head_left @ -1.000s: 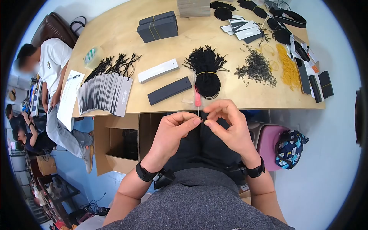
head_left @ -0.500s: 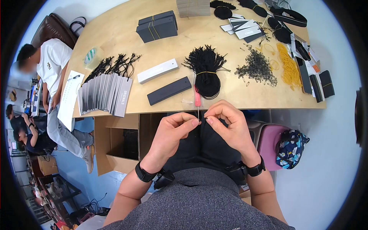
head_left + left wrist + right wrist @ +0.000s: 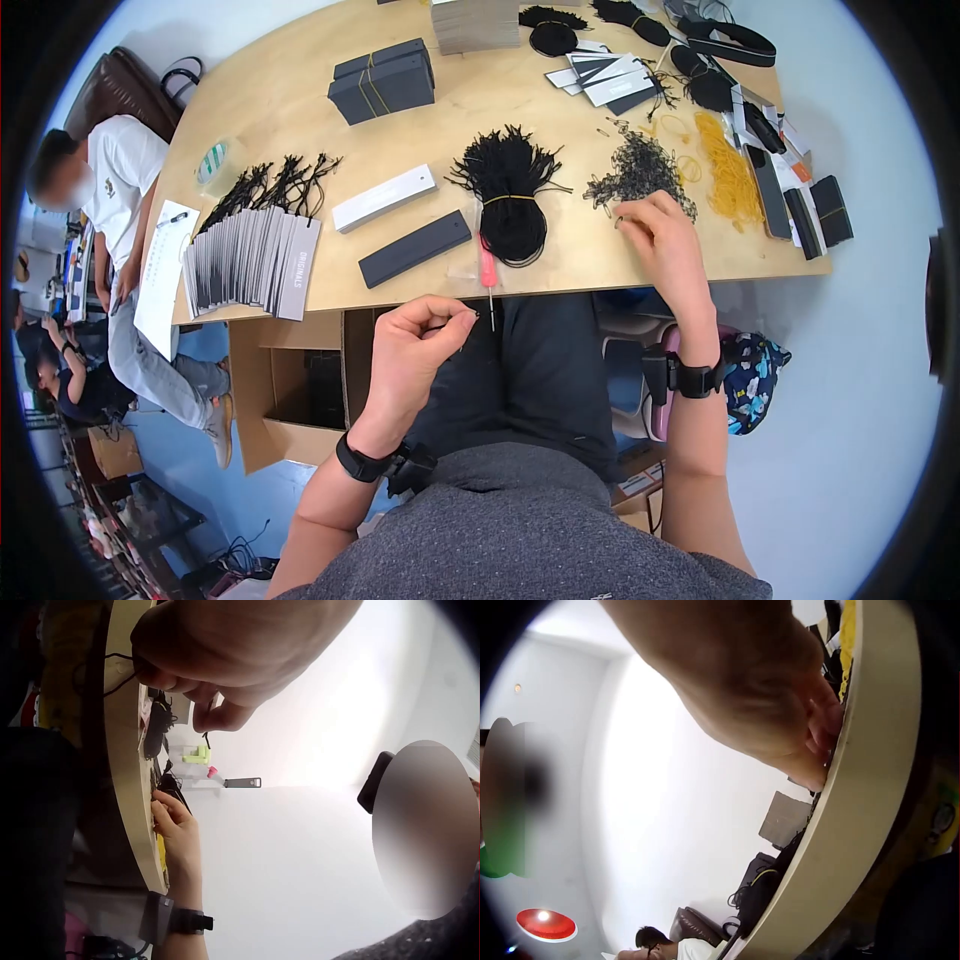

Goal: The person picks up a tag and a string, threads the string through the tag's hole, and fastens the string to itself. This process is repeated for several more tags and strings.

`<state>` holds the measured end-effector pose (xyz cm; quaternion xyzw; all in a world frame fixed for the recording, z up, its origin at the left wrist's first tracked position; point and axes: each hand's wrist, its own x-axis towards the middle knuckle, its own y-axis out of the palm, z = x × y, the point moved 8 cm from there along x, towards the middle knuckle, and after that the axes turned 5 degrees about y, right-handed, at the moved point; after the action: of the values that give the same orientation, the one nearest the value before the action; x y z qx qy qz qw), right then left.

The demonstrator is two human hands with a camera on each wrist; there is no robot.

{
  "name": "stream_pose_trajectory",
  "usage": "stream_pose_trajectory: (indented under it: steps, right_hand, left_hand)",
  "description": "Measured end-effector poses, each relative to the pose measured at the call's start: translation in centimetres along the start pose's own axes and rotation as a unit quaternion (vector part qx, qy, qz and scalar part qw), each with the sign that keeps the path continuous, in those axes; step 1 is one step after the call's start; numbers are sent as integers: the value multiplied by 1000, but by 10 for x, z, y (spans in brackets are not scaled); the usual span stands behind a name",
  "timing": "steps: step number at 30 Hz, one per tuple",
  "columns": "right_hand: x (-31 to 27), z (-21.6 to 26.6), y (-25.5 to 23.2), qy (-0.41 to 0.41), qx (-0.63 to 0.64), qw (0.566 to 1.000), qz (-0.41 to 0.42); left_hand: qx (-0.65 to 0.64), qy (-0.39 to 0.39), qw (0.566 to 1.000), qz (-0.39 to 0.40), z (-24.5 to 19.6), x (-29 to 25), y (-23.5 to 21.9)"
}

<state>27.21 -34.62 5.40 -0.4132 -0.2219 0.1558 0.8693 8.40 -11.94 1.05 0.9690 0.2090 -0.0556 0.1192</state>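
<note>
In the head view my left hand (image 3: 415, 345) is held just off the table's front edge, thumb against the curled forefinger. The left wrist view shows a thin black cord (image 3: 120, 655) pinched in it, looping out from the fingers. My right hand (image 3: 670, 250) reaches over the table to the near side of a heap of small black safety pins (image 3: 640, 165). Its thumb and forefinger pinch a single stray pin (image 3: 619, 222) there. Between the hands, a pink-handled tool (image 3: 488, 265) lies with its thin metal shaft sticking out past the edge.
A banded bundle of black cords (image 3: 515, 228) lies beyond the tool. Left of it are a white strip (image 3: 385, 198), a dark strip (image 3: 415, 250) and a fan of tags (image 3: 250, 265). Yellow rubber bands (image 3: 725, 170) lie right of the pins. Another person (image 3: 125, 165) sits at left.
My right hand has left the left hand and moved right and forward to the safety pins. The left hand stays near the table edge. The head view has shifted slightly.
</note>
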Motion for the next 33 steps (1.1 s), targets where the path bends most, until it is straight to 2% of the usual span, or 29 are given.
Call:
stream_pose_trajectory:
  steps: [4,6,7,8,10,12,14,16,18,19,23,29,31,32,33]
  right_hand:
    - [2,-1,5,13,-39,999,26]
    - [-4,14,2,-27,-99,994,-27]
    - [-9,24,1,-30,-96,995,-26]
    - [-14,31,2,13,13,1000,0]
    - [-31,44,17,75,215,973,49]
    - [-50,57,41,160,381,900,141]
    - [-59,77,53,200,494,829,172]
    - [-65,86,64,198,506,817,192]
    - [-67,95,72,205,589,762,174]
    - [-68,98,75,204,599,754,176]
    - [-68,101,83,198,587,767,167]
    - [-64,95,88,206,609,748,168]
    - [-64,93,94,216,652,703,187]
    - [-63,91,93,216,651,703,187]
    - [-64,92,96,229,666,678,209]
  left_hand:
    - [1,-4,1000,-7,0,0,-2]
    - [7,4,1000,-10,-1,1,-2]
    - [7,5,1000,-13,-1,2,-2]
    - [3,7,1000,-10,-1,3,-1]
    - [1,6,1000,-9,1,2,-2]
    - [4,10,1000,2,1,4,-1]
    - [-9,3,1000,3,3,3,-1]
    - [-23,-2,1000,0,3,3,-2]
    - [-42,19,999,-7,-1,3,2]
    - [-43,19,999,-9,-3,3,2]
    - [-49,7,999,-5,-3,2,2]
    - [-38,2,999,18,3,1,-1]
    - [-35,3,999,22,3,0,-2]
    - [-31,2,999,30,3,0,-1]
    - [-28,1,999,38,3,0,0]
